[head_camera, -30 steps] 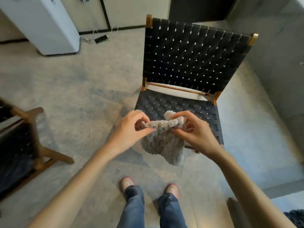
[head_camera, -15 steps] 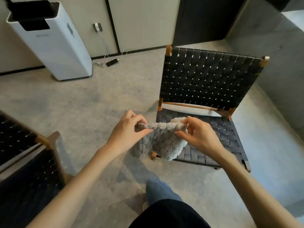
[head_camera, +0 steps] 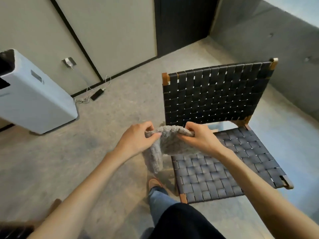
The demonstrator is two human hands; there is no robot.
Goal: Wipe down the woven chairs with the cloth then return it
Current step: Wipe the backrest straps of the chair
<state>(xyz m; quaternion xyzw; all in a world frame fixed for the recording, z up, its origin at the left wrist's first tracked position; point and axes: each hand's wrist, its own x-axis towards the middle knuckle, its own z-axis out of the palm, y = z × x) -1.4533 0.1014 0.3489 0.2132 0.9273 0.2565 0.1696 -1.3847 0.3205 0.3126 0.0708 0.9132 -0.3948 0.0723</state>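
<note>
Grey cloth now closer to backrest of woven chair

Setting: furnished indoor room, lounge-like (home or office cannot be told). Evidence: low woven chair, black straps on a wooden frame, standing on a grey speckled floor; white freestanding air purifier near the wall; wall socket with a plug in it; white cable coiled beside a small black device on the floor; beige wall panels with black seams.

Grey floor with woven chair, white appliance, cable
</note>
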